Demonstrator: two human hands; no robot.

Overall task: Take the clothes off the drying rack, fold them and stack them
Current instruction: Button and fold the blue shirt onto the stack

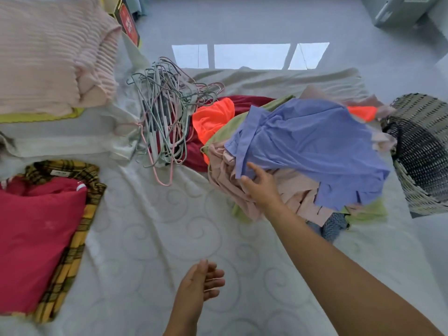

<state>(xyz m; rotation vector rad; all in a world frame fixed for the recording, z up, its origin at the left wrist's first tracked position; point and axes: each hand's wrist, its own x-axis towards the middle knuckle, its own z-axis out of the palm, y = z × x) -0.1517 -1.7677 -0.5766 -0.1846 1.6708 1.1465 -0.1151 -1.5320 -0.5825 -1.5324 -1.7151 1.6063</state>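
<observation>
Pink ribbed knit (48,57), folded, upper left of frame, on top of something yellow-green.

Lower left: red garment (36,238) folded flat on a yellow plaid garment (82,238). That's the stack so far, at least two pieces. Both lie on the bed sheet (157,238).

Centre top: tangle of wire hangers (164,117), all bare. No drying rack in view. My read is that the take-off step is done or nearly so.

Bottom centre: left hand (201,284) is released, with the fingers loosely extended and holding nothing. It hovers over bare sheet, well apart from the clothes.

Right of centre: unfolded pile (278,195). Orange piece (213,117) and dark red piece (194,156) are on the hanger side; green and pale pink layers sit underneath. Blue shirt (315,146) is on top, and it's blurred.

Right hand (259,187) is at the blue shirt's near-left edge, grasping it. Thumb lies against the blue hem; the other fingers are mostly hidden in the cloth. Blue shirt looks like the next item to fold.

Far right: wicker basket (424,154), tipped toward the pile, touching its far edge.

Progress estimate: early to mid. A few pieces are folded, and at least five or six are unfolded in the heap. Remaining: pull the blue shirt clear, lay it on the open sheet in the middle, fold it, add it to the left stack, then repeat for the rest.
</observation>
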